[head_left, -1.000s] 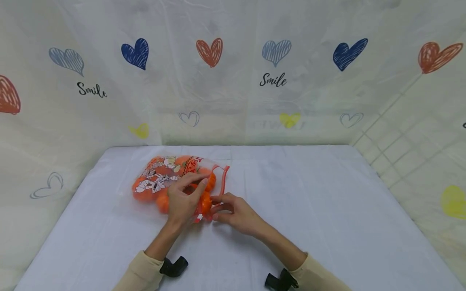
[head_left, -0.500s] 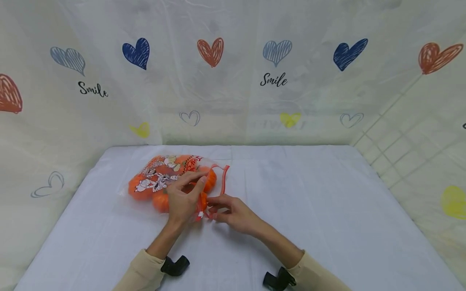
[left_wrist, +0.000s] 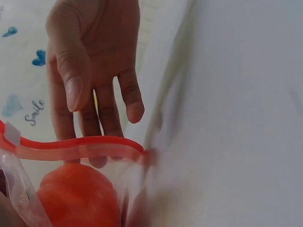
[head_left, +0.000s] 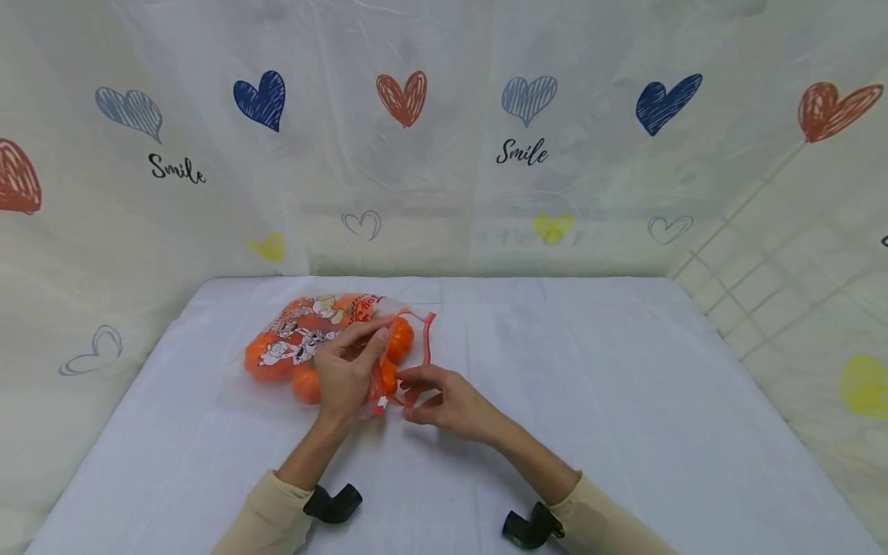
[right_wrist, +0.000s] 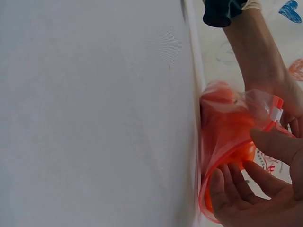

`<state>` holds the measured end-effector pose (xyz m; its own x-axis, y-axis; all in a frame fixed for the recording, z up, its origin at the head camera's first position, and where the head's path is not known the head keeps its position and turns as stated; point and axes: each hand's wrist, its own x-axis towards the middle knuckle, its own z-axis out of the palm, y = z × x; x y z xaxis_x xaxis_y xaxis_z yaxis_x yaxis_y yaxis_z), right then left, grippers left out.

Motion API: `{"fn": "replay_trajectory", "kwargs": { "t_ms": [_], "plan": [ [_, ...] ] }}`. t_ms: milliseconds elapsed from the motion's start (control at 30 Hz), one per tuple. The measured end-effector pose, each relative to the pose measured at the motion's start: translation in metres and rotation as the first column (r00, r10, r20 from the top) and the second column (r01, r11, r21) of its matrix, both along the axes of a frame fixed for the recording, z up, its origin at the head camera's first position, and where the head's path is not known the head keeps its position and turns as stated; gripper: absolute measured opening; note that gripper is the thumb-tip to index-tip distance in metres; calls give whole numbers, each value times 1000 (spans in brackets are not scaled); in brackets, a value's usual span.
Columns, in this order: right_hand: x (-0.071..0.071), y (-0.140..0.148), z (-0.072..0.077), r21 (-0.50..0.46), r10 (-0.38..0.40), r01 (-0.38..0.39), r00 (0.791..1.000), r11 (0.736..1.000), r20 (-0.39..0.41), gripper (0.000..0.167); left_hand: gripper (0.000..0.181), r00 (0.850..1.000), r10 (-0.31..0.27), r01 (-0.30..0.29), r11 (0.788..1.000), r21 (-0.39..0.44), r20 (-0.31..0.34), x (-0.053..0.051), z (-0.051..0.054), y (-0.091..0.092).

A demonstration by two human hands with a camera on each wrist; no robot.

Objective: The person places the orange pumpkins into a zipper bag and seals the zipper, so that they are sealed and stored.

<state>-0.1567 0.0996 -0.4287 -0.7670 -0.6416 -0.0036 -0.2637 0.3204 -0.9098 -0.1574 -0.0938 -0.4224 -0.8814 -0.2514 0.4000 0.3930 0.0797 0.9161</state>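
A clear printed zip bag (head_left: pixel 294 339) lies at the left of the table, with several round orange pieces (head_left: pixel 400 340) inside; their exact kind cannot be told. Its red zip edge (head_left: pixel 426 343) gapes on the right side, and a white slider (head_left: pixel 381 402) sits at the near corner. Over the bag, my left hand (head_left: pixel 340 381) pinches the upper film near the mouth between thumb and fingers. My right hand (head_left: pixel 454 405) is at the mouth, fingers spread and touching the red edge, thumb apart, as the right hand (left_wrist: pixel 97 61) in the left wrist view also shows.
A white cloth covers the table (head_left: pixel 590 401). Behind it hangs a pale curtain (head_left: pixel 451 193) printed with hearts. Black wrist mounts (head_left: pixel 333 505) sit on both forearms.
Both hands have shifted only slightly. My left thumb and fingers have drawn a little left and down with the film, and more of the orange pieces shows at the mouth.
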Motion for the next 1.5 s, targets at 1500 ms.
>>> {"fn": "replay_trajectory", "kwargs": {
  "t_ms": [1500],
  "plan": [
    [-8, -10, 25, -190, -217, 157, 908, 969, -359, 15, 15, 992, -119, 110, 977, -181, -41, 24, 20, -28]
  ]
}}
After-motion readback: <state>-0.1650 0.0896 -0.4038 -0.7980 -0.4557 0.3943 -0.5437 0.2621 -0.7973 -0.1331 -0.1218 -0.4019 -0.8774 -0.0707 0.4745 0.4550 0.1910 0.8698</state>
